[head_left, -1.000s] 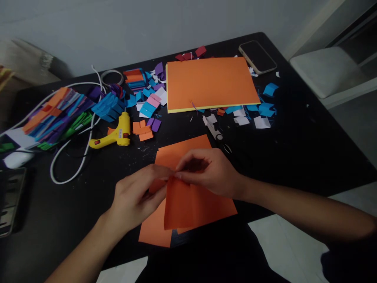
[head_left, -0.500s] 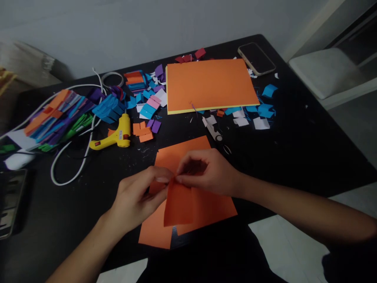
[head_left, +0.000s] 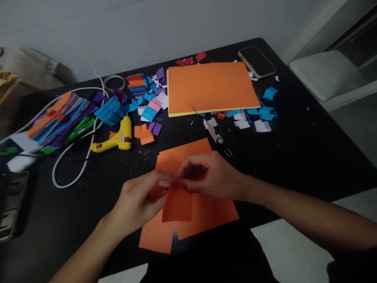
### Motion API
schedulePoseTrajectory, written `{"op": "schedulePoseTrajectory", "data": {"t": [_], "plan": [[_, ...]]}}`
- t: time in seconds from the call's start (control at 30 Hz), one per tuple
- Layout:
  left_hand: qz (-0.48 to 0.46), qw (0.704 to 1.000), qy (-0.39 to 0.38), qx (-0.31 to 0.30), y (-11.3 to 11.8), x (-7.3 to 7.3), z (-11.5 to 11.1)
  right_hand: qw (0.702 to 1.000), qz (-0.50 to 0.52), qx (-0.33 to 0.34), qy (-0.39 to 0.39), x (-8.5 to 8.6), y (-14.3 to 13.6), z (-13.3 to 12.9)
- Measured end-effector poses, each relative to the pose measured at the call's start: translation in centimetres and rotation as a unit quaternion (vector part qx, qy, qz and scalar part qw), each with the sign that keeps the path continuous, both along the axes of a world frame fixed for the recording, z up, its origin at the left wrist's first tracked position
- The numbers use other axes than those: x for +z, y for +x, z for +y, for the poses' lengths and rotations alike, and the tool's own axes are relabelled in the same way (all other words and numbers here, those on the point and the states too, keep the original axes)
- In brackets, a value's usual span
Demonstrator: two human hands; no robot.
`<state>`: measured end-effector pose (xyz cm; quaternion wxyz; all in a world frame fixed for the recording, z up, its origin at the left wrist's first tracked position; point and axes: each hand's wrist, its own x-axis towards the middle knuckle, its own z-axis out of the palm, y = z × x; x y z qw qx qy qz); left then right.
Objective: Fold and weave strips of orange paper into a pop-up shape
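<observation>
A narrow piece of orange paper (head_left: 177, 204) is pinched at its far end between both hands, its near end lifted toward me. My left hand (head_left: 144, 196) is closed on its left side, thumb and fingers together. From the right, my right hand (head_left: 207, 177) grips the same end with thumb and fingertips; the exact pinch point is partly hidden. Beneath them, larger orange sheets (head_left: 216, 216) lie on the black table, with a small gap between two of them at the near edge. Beyond my right hand rest scissors (head_left: 217, 136) with dark handles.
A yellow glue gun (head_left: 119, 137) lies at left, near a looping white cable (head_left: 55, 173) and bundles of folded coloured paper (head_left: 59, 118). An orange and yellow sheet stack (head_left: 212, 86) sits at the back among scraps. A phone (head_left: 257, 61) is at the back right.
The held orange paper's near end has shifted slightly up and left. Both hands keep their pinch, and the whole view has moved a little.
</observation>
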<state>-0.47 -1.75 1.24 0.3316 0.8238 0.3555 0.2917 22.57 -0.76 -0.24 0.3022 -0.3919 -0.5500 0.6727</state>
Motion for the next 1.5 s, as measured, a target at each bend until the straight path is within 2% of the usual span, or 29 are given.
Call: {"op": "schedulePoseTrajectory", "data": {"t": [0.3,0.57,0.73,1.0,1.1,1.3,1.5], "plan": [[-0.011,1.0,0.0,0.004,0.1,0.3,0.2,1.0,0.015,-0.01,-0.01,0.0,0.0,0.3],[-0.003,0.998,-0.023,0.051,0.0,-0.5,0.0,0.999,0.018,-0.044,0.009,-0.2,-0.1,0.1],[-0.026,0.99,-0.112,0.082,0.0,-0.7,-0.1,0.998,0.004,-0.035,0.051,-0.2,-0.2,0.2],[-0.057,0.969,-0.228,0.071,0.6,-0.4,-0.1,0.997,0.016,-0.06,0.049,-0.2,-0.6,-0.2],[-0.075,0.957,-0.27,0.079,0.9,-0.2,0.0,0.994,0.008,-0.074,0.079,-0.1,-0.6,-0.3],[-0.109,0.938,-0.316,0.088,1.3,0.2,0.0,0.982,-0.023,-0.085,0.166,0.0,-0.5,-0.6],[-0.115,0.92,-0.356,0.119,1.6,0.1,-0.2,0.979,-0.028,-0.099,0.173,-0.1,-0.7,-1.1]]}}
